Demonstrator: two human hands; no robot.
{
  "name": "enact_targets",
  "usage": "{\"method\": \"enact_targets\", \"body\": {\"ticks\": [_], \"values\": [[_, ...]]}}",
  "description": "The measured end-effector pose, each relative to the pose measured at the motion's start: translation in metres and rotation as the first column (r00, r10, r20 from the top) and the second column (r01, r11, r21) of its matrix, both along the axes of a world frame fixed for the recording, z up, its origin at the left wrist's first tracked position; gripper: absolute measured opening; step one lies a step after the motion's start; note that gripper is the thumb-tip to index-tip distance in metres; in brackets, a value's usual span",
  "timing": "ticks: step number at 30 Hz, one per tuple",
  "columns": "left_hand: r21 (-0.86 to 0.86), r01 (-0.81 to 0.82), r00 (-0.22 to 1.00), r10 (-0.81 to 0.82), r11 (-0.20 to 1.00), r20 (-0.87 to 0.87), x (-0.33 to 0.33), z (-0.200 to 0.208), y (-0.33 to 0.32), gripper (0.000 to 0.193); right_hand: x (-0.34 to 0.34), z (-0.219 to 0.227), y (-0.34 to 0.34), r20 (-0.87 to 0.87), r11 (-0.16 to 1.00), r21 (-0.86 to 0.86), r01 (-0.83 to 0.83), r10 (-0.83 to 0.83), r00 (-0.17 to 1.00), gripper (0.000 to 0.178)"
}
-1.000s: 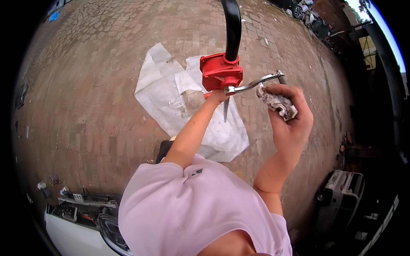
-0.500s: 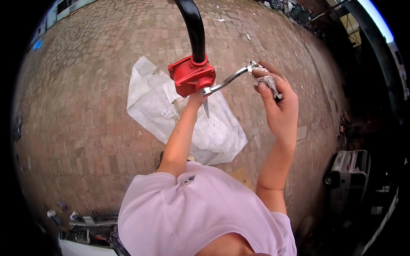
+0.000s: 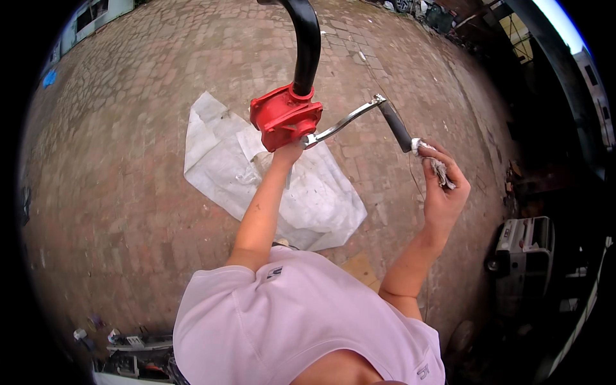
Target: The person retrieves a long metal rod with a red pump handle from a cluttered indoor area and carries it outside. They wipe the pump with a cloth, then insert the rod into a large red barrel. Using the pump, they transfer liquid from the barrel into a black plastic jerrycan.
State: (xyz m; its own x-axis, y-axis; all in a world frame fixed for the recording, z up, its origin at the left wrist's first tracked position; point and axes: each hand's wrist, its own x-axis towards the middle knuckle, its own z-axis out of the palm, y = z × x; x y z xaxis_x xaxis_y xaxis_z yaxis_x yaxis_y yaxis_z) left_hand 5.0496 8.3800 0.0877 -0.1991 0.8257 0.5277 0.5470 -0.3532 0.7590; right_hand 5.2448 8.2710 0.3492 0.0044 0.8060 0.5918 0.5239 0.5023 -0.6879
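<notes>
A red cast-metal hand pump (image 3: 285, 119) with a curved black pipe (image 3: 307, 51) stands upright in front of me. My left hand (image 3: 290, 153) grips the pump low down, its fingers mostly hidden behind the red body. From the pump's near side a shiny crank arm (image 3: 346, 122) reaches right and ends in a dark grip (image 3: 395, 127). Just past the free end of that grip, my right hand (image 3: 447, 186) is closed on a crumpled, dirty white rag (image 3: 440, 172). Part of the rag touches or nearly touches the grip's tip.
A white sheet (image 3: 321, 212) lies creased on the brick paving (image 3: 147, 173) below the pump. A thin wire (image 3: 414, 176) trails behind the crank. At the right stands a small silver vehicle-like object (image 3: 523, 247); dark parts (image 3: 138, 359) lie at lower left.
My right hand has moved right and toward me with the rag, from the crank's outer joint to the tip of the grip, uncovering the grip. My left hand stays at the pump.
</notes>
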Motion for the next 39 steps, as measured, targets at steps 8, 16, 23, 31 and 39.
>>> {"method": "enact_targets", "body": {"ticks": [8,16,23,31,39], "values": [[0.124,0.194,0.964,-0.212,0.973,0.157,0.001,0.009,-0.001,0.031,-0.024,0.025,0.066,0.141,0.921,-0.228,-0.316,0.353,0.925,0.014],[0.195,0.181,0.962,-0.215,0.964,0.169,-0.006,0.023,-0.007,0.030,-0.016,-0.010,0.071,-0.603,0.643,-0.525,-0.558,0.182,0.777,0.030],[0.168,0.005,1.000,-0.001,0.986,-0.021,-0.015,0.000,-0.009,0.024,-0.024,-0.039,0.081,-0.862,0.667,-0.361,-0.652,0.029,0.507,0.033],[-0.070,-0.082,0.996,0.079,0.994,-0.041,-0.007,-0.011,0.002,0.035,-0.052,-0.089,0.089,-0.997,0.661,-0.082,-0.746,-0.065,0.052,0.025],[-0.032,0.002,0.771,0.019,0.999,0.636,-0.004,0.011,0.021,0.016,-0.095,-0.077,0.084,-0.918,0.976,0.043,-0.214,0.123,0.376,0.021]]}}
